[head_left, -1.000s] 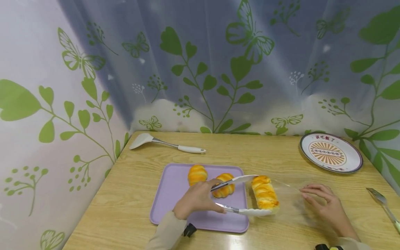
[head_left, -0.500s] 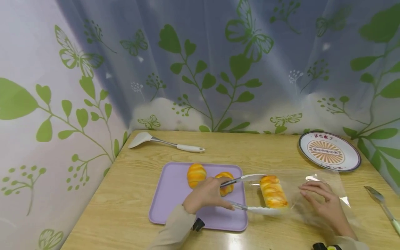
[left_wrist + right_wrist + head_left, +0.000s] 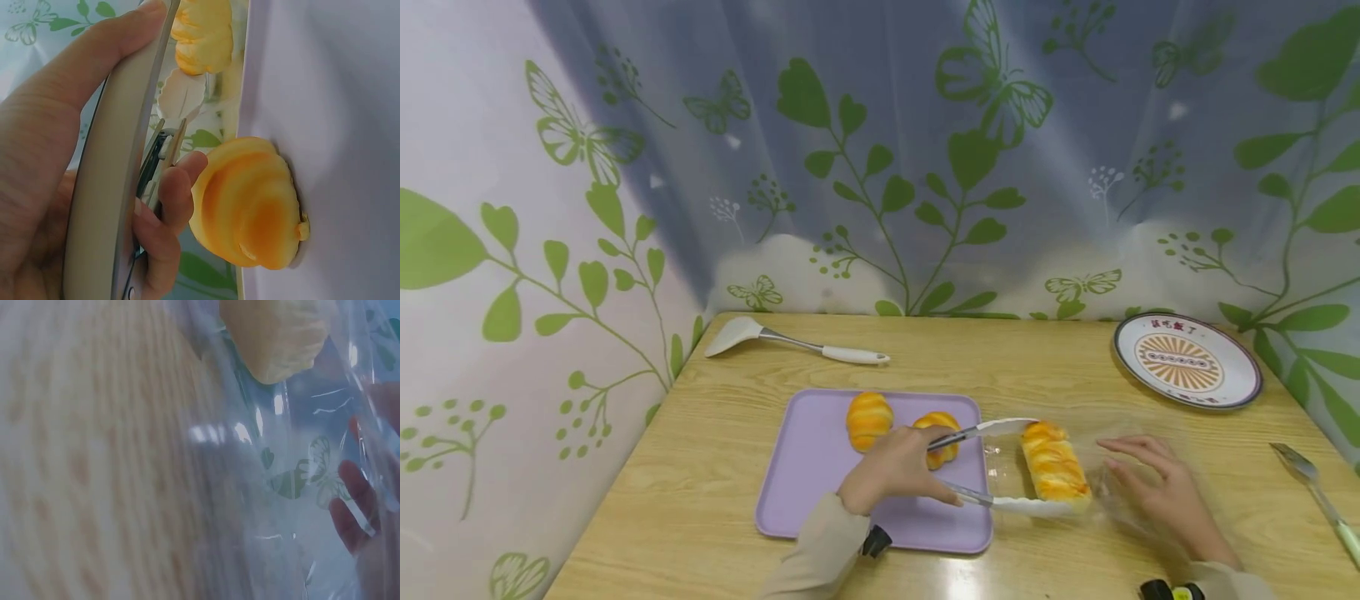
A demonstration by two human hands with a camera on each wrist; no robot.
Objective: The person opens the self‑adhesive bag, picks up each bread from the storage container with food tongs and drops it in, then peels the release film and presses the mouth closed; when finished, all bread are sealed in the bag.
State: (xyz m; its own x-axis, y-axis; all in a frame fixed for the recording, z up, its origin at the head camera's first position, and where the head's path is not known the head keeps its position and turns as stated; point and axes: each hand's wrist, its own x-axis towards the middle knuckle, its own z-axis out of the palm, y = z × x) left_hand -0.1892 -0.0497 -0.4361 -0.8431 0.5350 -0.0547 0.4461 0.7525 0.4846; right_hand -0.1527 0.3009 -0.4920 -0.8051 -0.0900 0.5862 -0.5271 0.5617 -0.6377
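In the head view my left hand (image 3: 891, 475) holds steel tongs (image 3: 955, 437) with white scalloped tips. Those tips stand spread along two sides of a golden bread loaf (image 3: 1054, 460) right of the tray. The left wrist view shows the tongs (image 3: 103, 187) between thumb and fingers, beside a round bun (image 3: 250, 206). A clear plastic bag (image 3: 275, 506) surrounds the loaf's area. My right hand (image 3: 1157, 492) grips the bag's film on the right, its thumb and fingers somewhat spread; glare on the film partly hides the fingers in the right wrist view.
The lilac tray (image 3: 808, 492) carries a striped bun (image 3: 870, 417) and a second bun (image 3: 940, 417) partly behind the left hand. A white-headed turner (image 3: 797, 342) lies at the back left. A patterned plate (image 3: 1187, 362) and a fork (image 3: 1311, 483) lie at the right.
The tongs and loaf moved right over the table, then stayed nearly still over the last half second. My right hand shifted slightly left, and the bag's right end moved left with it.
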